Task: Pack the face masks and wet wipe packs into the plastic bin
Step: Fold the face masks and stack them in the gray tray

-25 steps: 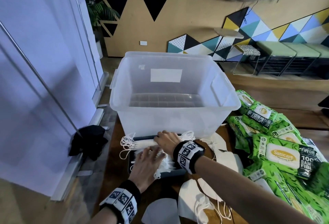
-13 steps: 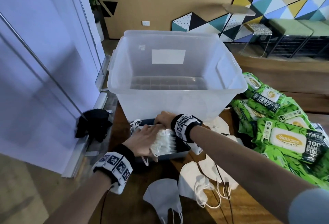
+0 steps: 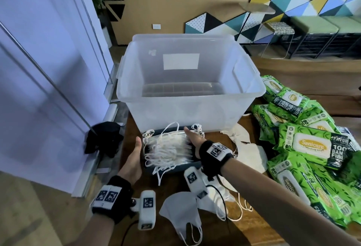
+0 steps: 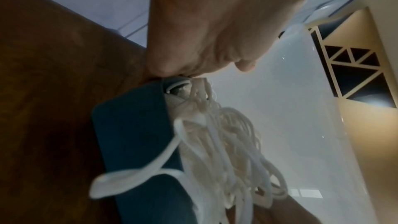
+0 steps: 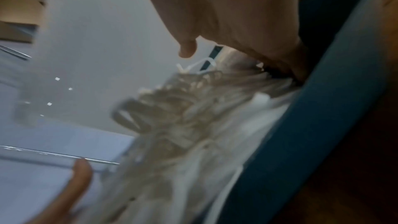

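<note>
A stack of white face masks with tangled ear loops lies in a dark blue tray on the table, just in front of the empty clear plastic bin. My left hand stands edge-on against the stack's left side, thumb pointing forward. On the right side my right hand does the same, its fingers slipped between the masks and the tray wall. In the left wrist view the fingertips touch the tray's far end. Green wet wipe packs are heaped at the right.
Loose white masks lie on the wooden table near me, and more sit between the tray and the wipes. A black cloth lies at the table's left edge by a white panel.
Both hands have come off the top of the mask stack and now stand against its left and right sides. The ear loops lie uncovered.
</note>
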Available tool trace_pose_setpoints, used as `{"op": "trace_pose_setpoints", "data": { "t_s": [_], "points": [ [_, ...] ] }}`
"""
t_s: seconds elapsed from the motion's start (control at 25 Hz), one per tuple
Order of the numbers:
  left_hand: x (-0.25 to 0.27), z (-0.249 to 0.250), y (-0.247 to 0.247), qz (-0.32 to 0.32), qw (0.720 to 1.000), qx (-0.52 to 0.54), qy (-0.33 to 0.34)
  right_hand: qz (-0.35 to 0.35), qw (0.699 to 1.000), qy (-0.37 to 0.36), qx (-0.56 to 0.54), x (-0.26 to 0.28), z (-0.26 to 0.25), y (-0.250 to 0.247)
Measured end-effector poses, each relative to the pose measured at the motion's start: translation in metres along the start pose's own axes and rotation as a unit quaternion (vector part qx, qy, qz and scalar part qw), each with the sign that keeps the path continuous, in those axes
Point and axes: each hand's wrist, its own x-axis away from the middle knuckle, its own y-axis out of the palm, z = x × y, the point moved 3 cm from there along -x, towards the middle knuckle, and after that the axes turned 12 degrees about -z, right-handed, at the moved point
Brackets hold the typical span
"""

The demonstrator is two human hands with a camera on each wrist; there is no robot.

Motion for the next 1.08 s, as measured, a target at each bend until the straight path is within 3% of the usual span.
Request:
{"op": "trace_pose_setpoints", "data": {
  "t_s": [0.04,0.16,0.28,0.36,0.44,0.48,0.56,0.64,0.72,0.84,0.96,1.08],
  "points": [
    [-0.004,0.003,0.006,-0.019,1.0,0.013,0.001,-0.002,1.0,0.007,0.019,-0.023,0.008,0.001],
    [-0.006,0.015,0.018,-0.048,0.999,-0.015,0.005,-0.018,0.997,0.028,0.063,-0.015,0.001,0.018],
    [-0.008,0.017,0.019,-0.037,0.998,-0.043,0.0,-0.01,0.994,0.065,0.088,-0.027,0.015,0.017],
    [-0.005,0.018,0.02,-0.051,0.997,-0.06,-0.012,-0.01,0.991,0.075,0.113,-0.078,0.041,-0.001],
    [0.0,0.019,0.021,-0.026,0.992,-0.12,-0.023,-0.004,0.989,0.088,0.117,-0.106,0.051,-0.01],
    [0.004,0.022,0.021,0.01,0.98,-0.2,-0.011,-0.007,0.991,0.074,0.113,-0.1,0.045,-0.008],
    [0.012,0.022,0.023,0.046,0.914,-0.403,0.023,-0.007,0.996,0.051,0.072,-0.073,0.029,-0.003],
    [0.012,0.012,0.027,-0.001,0.838,-0.545,0.025,-0.032,0.998,0.06,0.015,-0.031,0.014,0.005],
    [0.01,0.001,0.025,-0.011,0.797,-0.603,-0.008,-0.075,0.994,0.063,-0.051,-0.005,0.006,0.016],
    [0.01,-0.002,0.023,0.003,0.765,-0.643,-0.036,-0.106,0.985,0.055,-0.122,-0.01,0.012,0.02],
    [0.009,0.003,0.026,-0.013,0.758,-0.65,-0.061,-0.075,0.995,0.045,-0.05,-0.022,0.012,0.019],
    [0.013,0.02,0.033,-0.02,0.765,-0.639,-0.083,-0.054,0.998,0.033,-0.008,0.012,-0.008,0.013]
  ]
}}
